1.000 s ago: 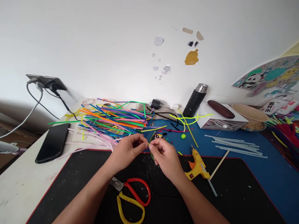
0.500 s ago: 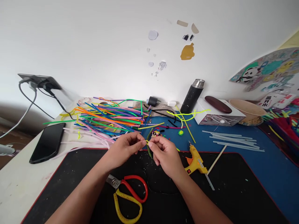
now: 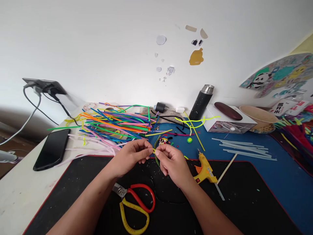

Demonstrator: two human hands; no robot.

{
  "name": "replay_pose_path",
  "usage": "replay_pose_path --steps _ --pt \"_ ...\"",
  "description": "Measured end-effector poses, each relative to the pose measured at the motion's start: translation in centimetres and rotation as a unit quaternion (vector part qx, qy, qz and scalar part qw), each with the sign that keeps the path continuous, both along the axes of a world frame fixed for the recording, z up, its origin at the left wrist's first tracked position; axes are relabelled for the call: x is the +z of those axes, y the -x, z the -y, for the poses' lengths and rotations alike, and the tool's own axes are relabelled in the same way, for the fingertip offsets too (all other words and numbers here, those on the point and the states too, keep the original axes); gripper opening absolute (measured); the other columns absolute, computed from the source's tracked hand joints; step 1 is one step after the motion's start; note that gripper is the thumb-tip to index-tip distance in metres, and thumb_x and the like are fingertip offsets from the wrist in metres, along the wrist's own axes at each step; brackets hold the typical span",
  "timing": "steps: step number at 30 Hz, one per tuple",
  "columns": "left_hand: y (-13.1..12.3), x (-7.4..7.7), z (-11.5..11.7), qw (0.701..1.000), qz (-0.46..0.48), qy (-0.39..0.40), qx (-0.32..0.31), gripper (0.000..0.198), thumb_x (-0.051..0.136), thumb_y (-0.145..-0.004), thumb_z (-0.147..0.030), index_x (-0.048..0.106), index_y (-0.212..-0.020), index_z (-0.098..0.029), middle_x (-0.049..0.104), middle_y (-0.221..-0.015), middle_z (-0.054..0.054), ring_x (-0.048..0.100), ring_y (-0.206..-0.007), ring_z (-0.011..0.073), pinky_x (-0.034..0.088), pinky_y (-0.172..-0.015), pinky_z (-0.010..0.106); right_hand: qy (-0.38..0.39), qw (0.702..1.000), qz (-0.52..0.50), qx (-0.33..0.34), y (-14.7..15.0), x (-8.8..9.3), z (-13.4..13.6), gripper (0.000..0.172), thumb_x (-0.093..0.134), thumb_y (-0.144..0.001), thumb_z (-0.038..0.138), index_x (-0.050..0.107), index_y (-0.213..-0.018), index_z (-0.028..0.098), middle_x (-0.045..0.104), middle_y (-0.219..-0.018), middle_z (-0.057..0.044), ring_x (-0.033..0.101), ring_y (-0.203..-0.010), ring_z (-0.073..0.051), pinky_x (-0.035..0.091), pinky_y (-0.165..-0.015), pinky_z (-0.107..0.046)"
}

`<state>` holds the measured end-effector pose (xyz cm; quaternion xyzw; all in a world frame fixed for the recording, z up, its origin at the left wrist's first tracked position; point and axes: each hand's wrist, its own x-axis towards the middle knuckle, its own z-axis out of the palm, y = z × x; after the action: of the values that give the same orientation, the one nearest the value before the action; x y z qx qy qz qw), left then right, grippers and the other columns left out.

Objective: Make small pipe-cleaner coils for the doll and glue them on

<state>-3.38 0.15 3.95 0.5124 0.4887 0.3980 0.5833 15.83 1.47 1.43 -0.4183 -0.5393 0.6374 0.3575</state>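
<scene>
Both hands meet above the back part of a black mat (image 3: 171,202). Between thumb and finger, my left hand (image 3: 134,155) pinches a short yellow pipe cleaner (image 3: 154,150). The other end of that small piece sits in the pinch of my right hand (image 3: 171,160); most of it is hidden by the fingertips. Just behind the fingers lie a green curved strip (image 3: 156,160) and a small multicoloured figure (image 3: 164,139). Scissors (image 3: 140,192) with one red and one yellow handle rest on the mat below my hands.
Colourful pipe cleaners (image 3: 117,124) are heaped at back left, near a phone (image 3: 52,149). To the right lie a yellow glue gun (image 3: 204,168) and glue sticks (image 3: 246,148). A black flask (image 3: 201,102), white box (image 3: 230,120) and bowl (image 3: 259,117) stand along the wall.
Both hands keep their pinch on the yellow pipe cleaner with hardly any movement. The whole view has shifted slightly; the objects on the table have not moved.
</scene>
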Motion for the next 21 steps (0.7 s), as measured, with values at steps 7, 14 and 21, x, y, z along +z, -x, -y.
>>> replay_pose_path --steps 7,14,21 --pt "-0.05 0.24 -0.05 0.999 -0.043 -0.022 0.017 0.04 0.078 -0.082 -0.058 0.069 -0.082 -0.019 0.06 -0.073 0.0 0.052 -0.062 0.0142 0.044 -0.058 0.025 0.026 0.999 -0.027 -0.002 0.14 -0.12 0.03 0.035 0.072 -0.091 0.054 0.062 -0.092 0.02 0.044 -0.051 0.012 0.039 -0.036 -0.008 0.03 -0.038 -0.021" --pt "0.03 -0.06 -0.12 0.995 -0.081 -0.05 0.021 0.04 0.075 -0.086 -0.059 0.069 -0.082 -0.02 0.062 -0.073 0.0 0.053 -0.063 0.0156 0.044 -0.058 0.025 -0.002 1.0 -0.004 0.002 0.26 0.11 0.08 0.036 0.07 -0.092 0.055 0.063 -0.091 0.02 0.048 -0.055 0.01 0.042 -0.037 -0.008 0.031 -0.039 -0.021" --pt "0.08 -0.08 -0.13 0.995 -0.086 -0.049 0.013 0.037 0.076 -0.085 -0.056 0.071 -0.082 -0.02 0.062 -0.074 0.0 0.054 -0.063 0.0159 0.045 -0.058 0.026 -0.008 1.0 0.014 0.002 0.15 0.34 0.11 0.031 0.067 -0.092 0.05 0.063 -0.089 0.02 0.048 -0.055 0.011 0.041 -0.037 -0.007 0.03 -0.039 -0.021"
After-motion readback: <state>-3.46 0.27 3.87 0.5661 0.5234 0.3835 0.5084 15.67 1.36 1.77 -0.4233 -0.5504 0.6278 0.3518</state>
